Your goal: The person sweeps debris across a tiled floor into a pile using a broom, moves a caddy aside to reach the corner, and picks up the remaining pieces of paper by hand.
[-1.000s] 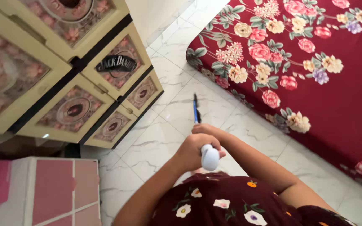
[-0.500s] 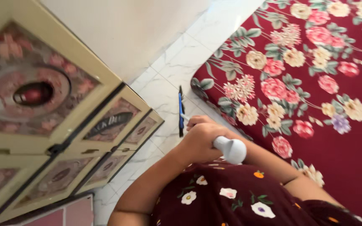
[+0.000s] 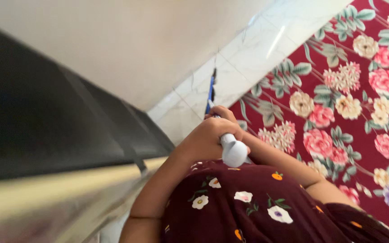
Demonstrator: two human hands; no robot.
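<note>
A long-handled cleaning tool with a white rounded grip end [image 3: 234, 153] points away from me toward the floor. Its blue and black far part [image 3: 211, 90] lies over the pale tiles beside the bed. My left hand [image 3: 201, 141] is wrapped around the handle just below the white end. My right hand [image 3: 223, 113] grips the handle a little farther along and is mostly hidden behind the left; its forearm comes in from the right. I wear a maroon flowered top [image 3: 253, 207].
A blurred dark and cream cabinet top [image 3: 55, 135] fills the left side, very close. A white wall [image 3: 136, 40] stands behind it. A strip of white marble floor [image 3: 248, 54] runs between the wall and a bed with a red floral sheet [image 3: 356, 103].
The view has swung up and left, so the drawer fronts have given way to the cabinet's top. The tool's far end has moved along the floor toward the wall. Both hands keep their grip.
</note>
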